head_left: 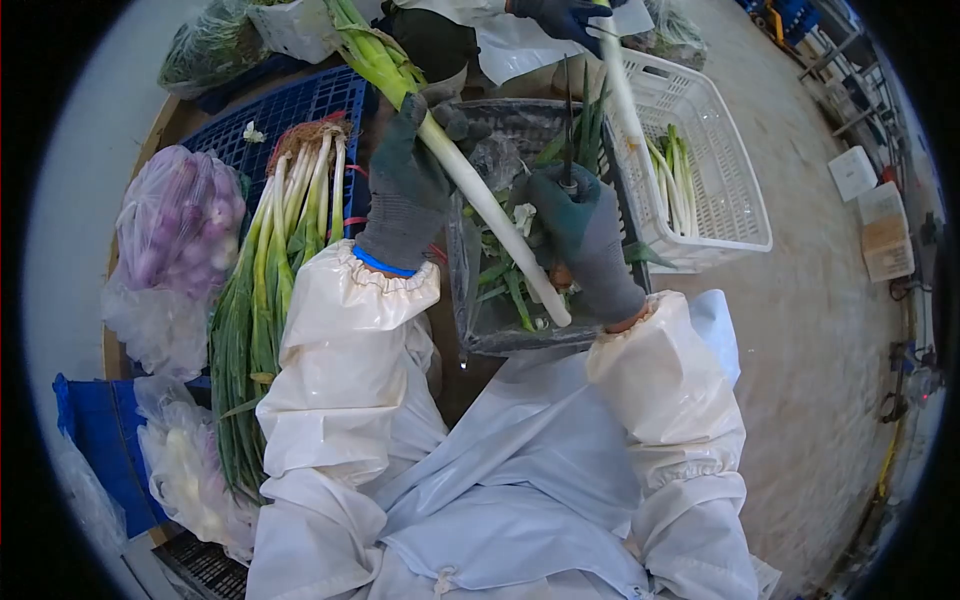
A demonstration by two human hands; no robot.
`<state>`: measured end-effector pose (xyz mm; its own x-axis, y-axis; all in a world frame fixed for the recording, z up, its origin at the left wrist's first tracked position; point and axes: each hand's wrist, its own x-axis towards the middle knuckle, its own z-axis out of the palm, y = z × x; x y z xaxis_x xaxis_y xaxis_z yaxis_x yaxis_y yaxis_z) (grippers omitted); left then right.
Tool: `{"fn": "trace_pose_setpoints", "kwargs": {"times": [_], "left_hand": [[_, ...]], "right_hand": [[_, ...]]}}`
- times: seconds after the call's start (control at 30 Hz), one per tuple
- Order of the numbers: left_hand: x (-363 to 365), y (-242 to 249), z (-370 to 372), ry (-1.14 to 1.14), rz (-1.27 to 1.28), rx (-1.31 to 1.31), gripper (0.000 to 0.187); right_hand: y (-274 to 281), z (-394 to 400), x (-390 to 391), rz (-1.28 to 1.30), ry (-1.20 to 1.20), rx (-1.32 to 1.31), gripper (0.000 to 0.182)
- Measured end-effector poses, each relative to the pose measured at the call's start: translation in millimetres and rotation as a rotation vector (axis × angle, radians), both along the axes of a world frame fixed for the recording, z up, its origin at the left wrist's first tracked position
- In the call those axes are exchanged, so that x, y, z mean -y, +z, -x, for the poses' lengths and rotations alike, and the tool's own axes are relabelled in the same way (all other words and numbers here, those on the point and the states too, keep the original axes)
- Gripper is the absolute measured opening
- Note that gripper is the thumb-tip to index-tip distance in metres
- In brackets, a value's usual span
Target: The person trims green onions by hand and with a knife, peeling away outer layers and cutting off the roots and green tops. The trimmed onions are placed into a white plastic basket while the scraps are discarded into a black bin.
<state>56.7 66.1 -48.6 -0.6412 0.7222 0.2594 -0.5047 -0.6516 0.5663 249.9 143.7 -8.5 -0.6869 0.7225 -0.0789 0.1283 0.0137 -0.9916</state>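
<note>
My left hand (408, 180), in a dark green and grey glove, is closed round a long leek (490, 210). The leek slants across the black crate (520, 345), its leafy green top at the upper left and its white end low toward the right. My right hand (582, 235), gloved alike, grips a knife (568, 135) whose dark blade points up; most of the handle is hidden in the fist. Cut leaves and trimmings (515, 290) lie in the crate below both hands.
A bundle of green onions (265, 260) with roots lies on the left by a blue plastic pallet (215, 130). Bagged purple onions (178, 220) sit beyond it. A white basket (735, 195) holds trimmed stalks. Opposite, another person's gloved hand (560, 18) holds a second leek (620, 90).
</note>
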Motion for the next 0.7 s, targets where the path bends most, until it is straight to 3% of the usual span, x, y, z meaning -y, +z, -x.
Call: {"fn": "trace_pose_setpoints", "kwargs": {"times": [0.23, 0.4, 0.5, 0.6, 0.7], "left_hand": [[9.2, 21.0, -29.6, 0.055, 0.157, 0.1, 0.037], [8.2, 14.5, -25.3, 0.009, 0.136, 0.132, 0.029], [10.9, 14.1, -24.3, 0.131, 0.223, -0.061, 0.038], [4.6, 11.2, -22.8, 0.161, 0.198, -0.018, 0.038], [8.7, 9.9, -28.5, 0.142, 0.213, 0.114, 0.023]], "right_hand": [[-8.9, 4.5, 19.6, -0.678, 0.083, 0.088, 0.022], [-13.1, 4.2, 16.4, -0.717, 0.103, 0.127, 0.021], [-16.7, 4.1, 22.1, -0.706, 0.091, 0.064, 0.019], [-15.0, 5.4, 21.6, -0.723, 0.067, 0.076, 0.017], [-17.6, 6.0, 20.9, -0.78, 0.06, 0.129, 0.018]]}}
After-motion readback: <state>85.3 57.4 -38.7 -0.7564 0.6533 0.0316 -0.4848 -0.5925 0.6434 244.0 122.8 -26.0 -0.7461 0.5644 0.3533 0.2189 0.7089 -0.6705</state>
